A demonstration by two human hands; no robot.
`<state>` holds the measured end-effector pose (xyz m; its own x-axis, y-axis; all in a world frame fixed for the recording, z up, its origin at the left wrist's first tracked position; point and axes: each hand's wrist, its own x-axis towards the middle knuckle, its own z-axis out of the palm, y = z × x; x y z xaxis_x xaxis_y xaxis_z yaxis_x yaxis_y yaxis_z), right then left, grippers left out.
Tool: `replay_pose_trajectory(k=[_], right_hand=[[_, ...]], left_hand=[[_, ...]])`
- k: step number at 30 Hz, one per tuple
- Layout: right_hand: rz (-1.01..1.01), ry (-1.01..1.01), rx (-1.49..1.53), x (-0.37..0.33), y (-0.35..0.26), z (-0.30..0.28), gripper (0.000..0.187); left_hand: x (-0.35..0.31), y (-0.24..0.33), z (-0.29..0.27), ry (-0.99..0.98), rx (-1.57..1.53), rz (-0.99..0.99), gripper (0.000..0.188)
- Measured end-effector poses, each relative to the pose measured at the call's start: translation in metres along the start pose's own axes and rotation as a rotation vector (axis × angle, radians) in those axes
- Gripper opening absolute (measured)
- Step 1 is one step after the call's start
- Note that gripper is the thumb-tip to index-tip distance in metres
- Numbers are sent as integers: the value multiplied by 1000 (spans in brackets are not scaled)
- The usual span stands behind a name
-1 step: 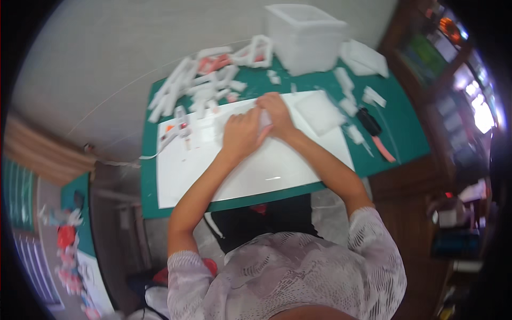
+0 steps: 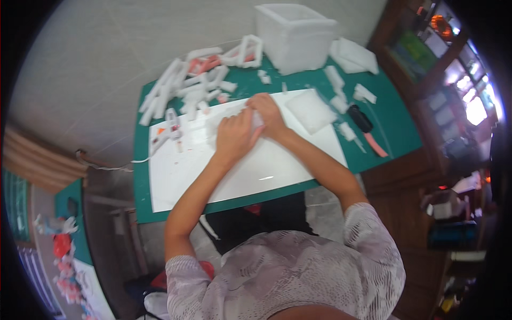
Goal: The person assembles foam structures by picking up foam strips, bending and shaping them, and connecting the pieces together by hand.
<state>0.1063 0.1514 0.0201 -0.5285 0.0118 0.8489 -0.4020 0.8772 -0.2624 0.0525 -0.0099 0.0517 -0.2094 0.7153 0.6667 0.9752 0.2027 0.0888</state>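
Note:
My left hand (image 2: 234, 133) and my right hand (image 2: 266, 114) meet over the upper middle of a white board (image 2: 192, 176). Between and beneath them is a whitish foam piece (image 2: 212, 127), mostly covered and blurred. The fingers of both hands are bent and pressed onto it. Close to my right hand lies a square white foam sheet (image 2: 311, 111). Left of my left hand rests a white glue gun (image 2: 172, 125) with an orange part and a cord.
White foam strips and frames (image 2: 197, 80), some with pink pieces, are heaped far left. A white foam box (image 2: 295, 40) stands at the back, beside stacked foam slabs (image 2: 354, 57). A black tool (image 2: 360, 118) with a pink strip lies right on the green table (image 2: 394, 128).
The whole scene has shifted slightly left in the picture. Both hands keep their place on the foam piece.

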Motion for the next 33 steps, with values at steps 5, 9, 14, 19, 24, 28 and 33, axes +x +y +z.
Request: replay_pose_trajectory(k=[5,9,14,19,24,28,33], right_hand=[[33,-43,-126,-2,-7,0,12],[-20,28,-135,7,1,-8,13],[-38,-123,-177,-24,25,18,22],[-98,-46,-192,-8,3,-12,17],[-130,-13,-240,-5,2,-7,11],[-106,-7,-210,-4,-3,-1,11],[-73,-43,-152,-6,-2,-3,15]], left_hand=[[-15,-3,12,57,-53,-63,51],[-3,-2,14,42,-41,64,52],[-23,-8,30,-13,-73,-61,45],[-13,11,19,-22,-233,-103,40],[-11,15,15,53,-418,-205,32],[-14,8,12,25,-432,-193,30],[-19,12,13,98,-386,-110,28]])
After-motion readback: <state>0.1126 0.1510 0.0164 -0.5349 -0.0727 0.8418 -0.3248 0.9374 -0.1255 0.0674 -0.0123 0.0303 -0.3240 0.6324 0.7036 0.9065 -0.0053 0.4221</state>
